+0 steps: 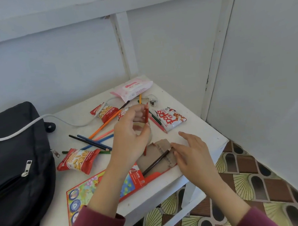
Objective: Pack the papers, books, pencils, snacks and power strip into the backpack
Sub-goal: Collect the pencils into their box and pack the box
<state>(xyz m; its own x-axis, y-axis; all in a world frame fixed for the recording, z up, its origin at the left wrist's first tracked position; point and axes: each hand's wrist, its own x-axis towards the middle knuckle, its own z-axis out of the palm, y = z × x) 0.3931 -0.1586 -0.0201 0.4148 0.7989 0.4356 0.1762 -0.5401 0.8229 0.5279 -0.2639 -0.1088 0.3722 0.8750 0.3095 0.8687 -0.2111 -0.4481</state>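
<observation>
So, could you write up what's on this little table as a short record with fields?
Left hand: grips a red colouring pencil, held upright
Right hand: open, fingers at the opened flap of the red cardboard pencil box
In box: one dark brown pencil
Loose on white table: mixed coloured pencils, red snack packets, pink wipes pack
Black fabric backpack: left side, white cable lying across it

A head-worn camera looks steeply down, close, onto the table [194,127].
</observation>
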